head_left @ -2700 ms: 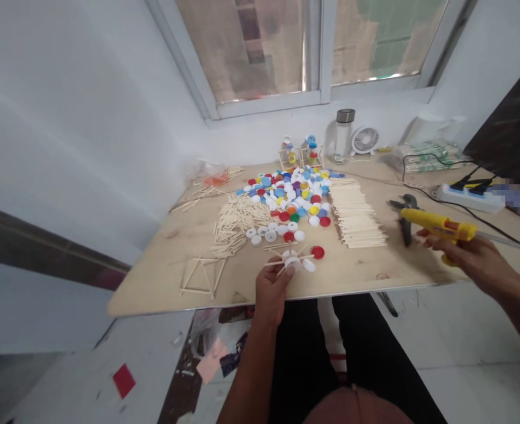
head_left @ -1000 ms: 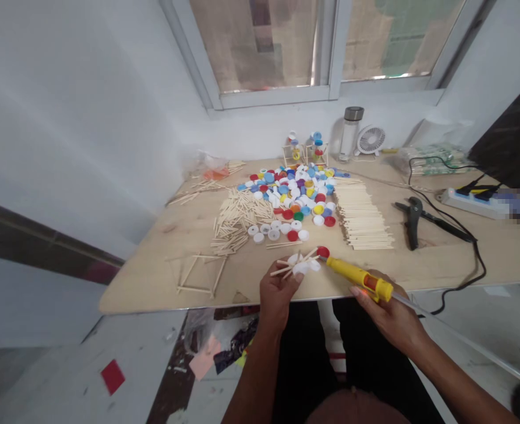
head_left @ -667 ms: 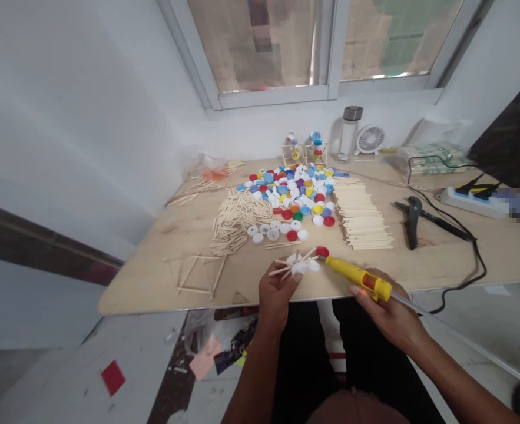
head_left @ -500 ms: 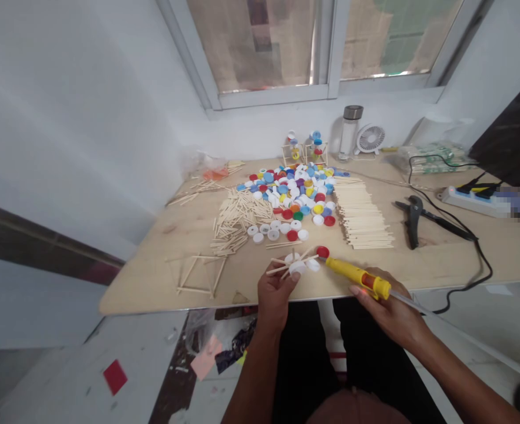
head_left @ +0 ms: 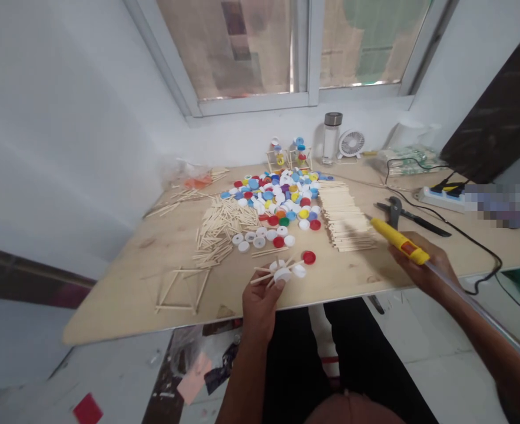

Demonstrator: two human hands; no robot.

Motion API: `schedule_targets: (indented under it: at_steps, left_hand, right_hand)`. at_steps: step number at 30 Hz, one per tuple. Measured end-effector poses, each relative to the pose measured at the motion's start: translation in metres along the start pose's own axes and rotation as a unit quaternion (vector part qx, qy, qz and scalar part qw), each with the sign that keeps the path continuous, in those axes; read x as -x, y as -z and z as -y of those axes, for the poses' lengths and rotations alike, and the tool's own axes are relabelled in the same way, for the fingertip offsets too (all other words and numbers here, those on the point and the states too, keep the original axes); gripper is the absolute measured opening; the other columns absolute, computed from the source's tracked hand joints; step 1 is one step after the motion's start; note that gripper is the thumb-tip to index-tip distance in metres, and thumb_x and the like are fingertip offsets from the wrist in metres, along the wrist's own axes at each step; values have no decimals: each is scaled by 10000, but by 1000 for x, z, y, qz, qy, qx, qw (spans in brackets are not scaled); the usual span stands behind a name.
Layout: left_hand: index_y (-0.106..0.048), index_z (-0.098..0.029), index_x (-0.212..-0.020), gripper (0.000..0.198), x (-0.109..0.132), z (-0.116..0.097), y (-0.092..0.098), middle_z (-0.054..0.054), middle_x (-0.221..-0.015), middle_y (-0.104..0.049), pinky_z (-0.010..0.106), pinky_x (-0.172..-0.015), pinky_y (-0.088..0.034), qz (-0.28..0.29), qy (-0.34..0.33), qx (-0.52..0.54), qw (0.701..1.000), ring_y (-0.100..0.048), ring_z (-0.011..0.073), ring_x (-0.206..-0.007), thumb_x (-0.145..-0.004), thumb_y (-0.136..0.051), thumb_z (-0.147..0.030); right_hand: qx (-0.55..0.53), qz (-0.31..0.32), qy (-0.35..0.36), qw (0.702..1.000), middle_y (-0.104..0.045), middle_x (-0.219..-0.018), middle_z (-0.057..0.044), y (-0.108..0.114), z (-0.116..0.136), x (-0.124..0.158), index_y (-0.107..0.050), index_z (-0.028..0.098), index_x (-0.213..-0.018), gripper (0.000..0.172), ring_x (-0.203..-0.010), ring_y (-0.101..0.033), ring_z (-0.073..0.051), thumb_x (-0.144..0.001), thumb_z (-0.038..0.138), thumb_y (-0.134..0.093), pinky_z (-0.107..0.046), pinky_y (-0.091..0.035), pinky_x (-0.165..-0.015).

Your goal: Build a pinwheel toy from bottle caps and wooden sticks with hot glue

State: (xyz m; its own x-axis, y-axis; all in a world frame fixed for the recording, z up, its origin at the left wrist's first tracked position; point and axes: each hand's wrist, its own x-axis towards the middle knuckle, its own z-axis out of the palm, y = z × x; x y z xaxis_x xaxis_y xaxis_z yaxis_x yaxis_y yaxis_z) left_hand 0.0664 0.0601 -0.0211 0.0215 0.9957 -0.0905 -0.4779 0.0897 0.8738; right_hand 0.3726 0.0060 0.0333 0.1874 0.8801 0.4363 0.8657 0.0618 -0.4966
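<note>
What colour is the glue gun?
The glue gun is yellow with a red patch, shown in the head view.

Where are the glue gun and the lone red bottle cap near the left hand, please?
glue gun [head_left: 398, 241], head view, on its yellow barrel
lone red bottle cap [head_left: 308, 257], head view, on its top face

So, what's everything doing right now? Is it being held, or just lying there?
left hand, gripping
white cap-and-stick piece, held in the left hand
right hand, gripping
yellow glue gun, held in the right hand
red bottle cap, lying on the table
black-handled pliers, lying on the table
</note>
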Motion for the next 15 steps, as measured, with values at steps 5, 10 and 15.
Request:
schedule_targets:
  at_steps: [5,10,15]
  left_hand:
    - [-651,-175,-856,331,-1,0,0,30,-889,-719,326,-916,-462,8,1,1,1000,-663,188,-917,-596,-824,-287]
    - [-643,-169,-848,338,-2,1,0,41,-909,-718,327,-913,-462,0,-1,-5,1000,-662,192,-920,-590,-828,-286]
    - [-657,-163,-822,317,-2,0,1,43,-877,-722,316,-892,-474,1,-5,6,1000,-670,178,-860,-586,-826,-291]
  right_hand:
    - [212,17,45,976,-645,-1082,-141,17,-67,-30,-547,183,-1073,300,-871,-644,-245,-825,343,-492,-292,-458,-659]
    - [304,117,99,940,-641,-1092,-160,25,-107,-62,-554,161,-1054,268,-892,-617,-282,-816,236,-457,-334,-430,-687]
    - [307,125,104,938,-654,-986,-201,25,-120,-79,-605,117,-968,213,-902,-597,-303,-809,211,-499,-383,-405,-775]
